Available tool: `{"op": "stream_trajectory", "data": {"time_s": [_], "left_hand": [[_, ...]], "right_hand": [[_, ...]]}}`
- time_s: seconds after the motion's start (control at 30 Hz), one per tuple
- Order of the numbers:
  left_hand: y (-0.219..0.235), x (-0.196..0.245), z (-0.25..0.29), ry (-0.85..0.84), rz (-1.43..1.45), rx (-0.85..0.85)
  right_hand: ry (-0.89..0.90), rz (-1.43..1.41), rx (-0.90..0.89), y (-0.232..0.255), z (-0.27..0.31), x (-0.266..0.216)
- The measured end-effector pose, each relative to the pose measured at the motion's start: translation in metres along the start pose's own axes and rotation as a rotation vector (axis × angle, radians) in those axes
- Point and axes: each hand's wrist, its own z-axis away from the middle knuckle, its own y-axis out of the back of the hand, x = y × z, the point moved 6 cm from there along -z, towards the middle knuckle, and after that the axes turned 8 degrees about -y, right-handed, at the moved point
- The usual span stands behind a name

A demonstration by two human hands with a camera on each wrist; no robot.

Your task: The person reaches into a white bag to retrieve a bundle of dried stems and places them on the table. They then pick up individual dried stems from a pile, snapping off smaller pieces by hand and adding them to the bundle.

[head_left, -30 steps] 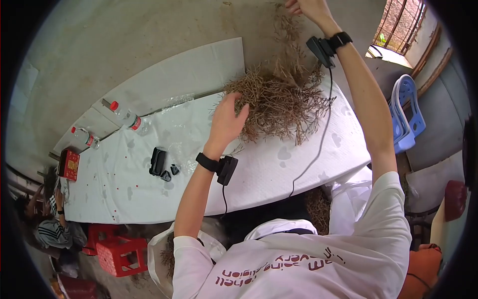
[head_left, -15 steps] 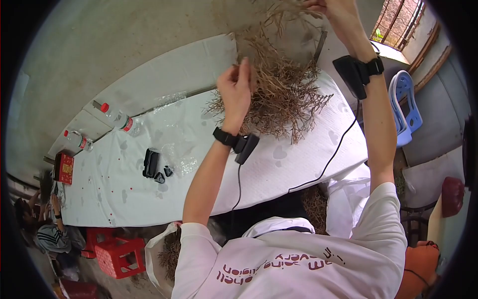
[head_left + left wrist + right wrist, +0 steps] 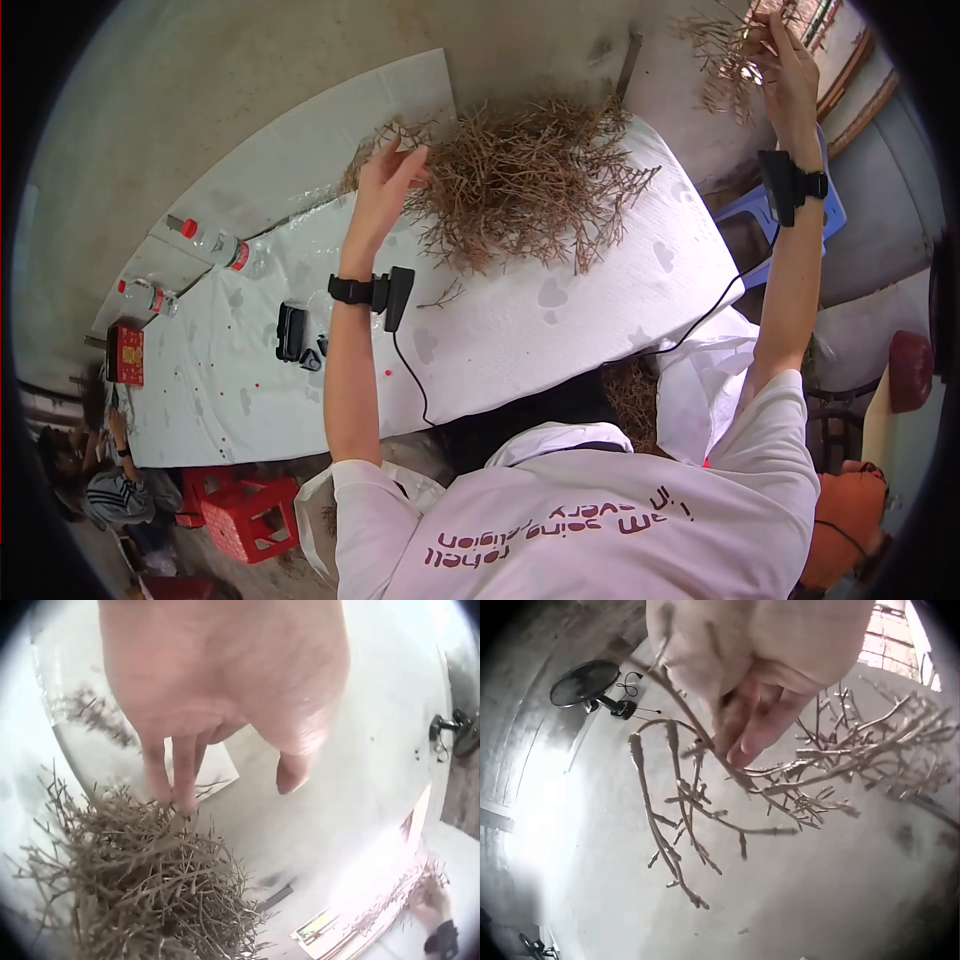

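A tangled heap of dry brown twigs (image 3: 530, 185) lies at the back of the white-covered table (image 3: 570, 340). Beside its left end is my left hand (image 3: 385, 190), fingers extended and thumb apart; in the left wrist view its fingertips (image 3: 184, 802) come right at the top of the heap. My right hand (image 3: 793, 85) is raised at the upper right, off the table's side. Between its thumb and fingers it pinches a dry branched twig (image 3: 697, 727), whose thin side shoots spread out on both sides of the hand in the right wrist view.
Two red-capped plastic bottles (image 3: 218, 245) stand at the table's back left, near a red box (image 3: 126, 355). A black case (image 3: 291, 332) lies left of my forearm. Red stools (image 3: 250, 520) and another person (image 3: 125, 495) are at the left. A blue plastic seat (image 3: 833, 215) is behind my right arm.
My right hand has moved right and down, bringing a branched twig away from the heap. The left hand has shifted left along the heap, and the twigs pulled up above it have settled lower.
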Motion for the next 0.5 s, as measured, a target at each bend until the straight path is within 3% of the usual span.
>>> {"op": "stream_trajectory", "data": {"time_s": [0.07,0.1,0.13,0.2,0.27,0.33,0.37,0.4,0.47,0.5], "left_hand": [[-0.003,0.017,0.008,-0.069,-0.350,-0.018],[-0.005,0.028,0.010,-0.107,-0.526,-0.027],[-0.009,0.040,0.012,-0.106,-0.524,-0.037],[-0.017,0.080,0.017,-0.291,-0.650,0.006],[-0.027,0.115,0.021,-0.376,-0.717,0.026],[-0.049,0.148,0.029,-0.499,-0.577,-0.145],[-0.060,0.158,0.034,-0.558,-0.506,-0.228],[-0.064,0.160,0.037,-0.551,-0.511,-0.228],[-0.070,0.162,0.038,-0.499,-0.255,-0.222],[-0.072,0.161,0.040,-0.469,-0.129,-0.215]], "right_hand": [[-0.250,-0.812,-0.621,-0.044,0.015,0.010],[-0.245,-0.807,-0.611,-0.060,0.026,0.002],[-0.211,-0.387,-0.370,-0.079,0.042,-0.009],[-0.134,0.442,0.116,-0.096,0.069,-0.035],[-0.186,0.395,0.018,-0.106,0.072,-0.024],[-0.278,0.300,-0.186,-0.120,0.079,-0.005],[-0.285,0.294,-0.189,-0.118,0.081,0.011],[-0.304,0.243,-0.249,-0.118,0.084,0.036],[-0.329,0.184,-0.312,-0.131,0.093,0.062],[-0.475,0.094,-0.437,-0.154,0.106,0.077]]}}
